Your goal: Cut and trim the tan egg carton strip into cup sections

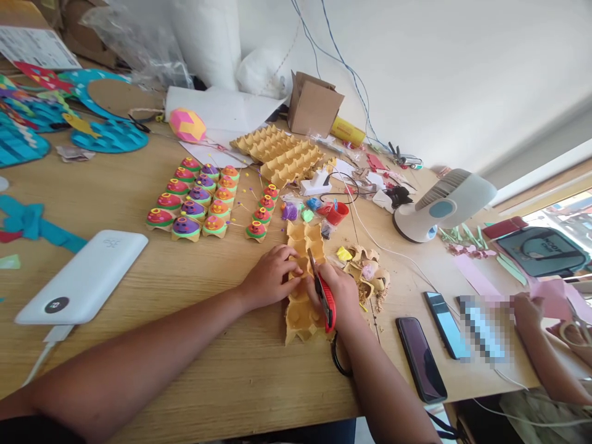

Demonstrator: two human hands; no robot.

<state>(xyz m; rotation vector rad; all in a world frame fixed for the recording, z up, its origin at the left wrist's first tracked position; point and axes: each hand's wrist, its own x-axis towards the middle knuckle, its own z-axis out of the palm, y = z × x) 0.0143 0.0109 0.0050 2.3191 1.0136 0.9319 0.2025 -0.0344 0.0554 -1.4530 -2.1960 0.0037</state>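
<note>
A yellow-brown egg carton piece (303, 311) lies lengthwise on the wooden table in front of me. My right hand (341, 295) is closed around a red utility knife (328, 303), its blade pointing away from me over the carton's cups. My left hand (272, 275) grips the carton's left side, fingers curled over into the cups. Torn carton scraps (367, 271) and crumbs lie just right of my right hand. Beyond the carton stand rows of painted egg-cup faces, among them red ones (169, 201), purple ones (198, 195) and orange ones (226, 194).
Larger egg trays (282, 151) lie farther back. A white fan (439, 206) stands at the right, near several phones (420, 357). A white power bank (86, 277) is at the left. Another person's hand (527, 311) works with pink paper (550, 296) at far right.
</note>
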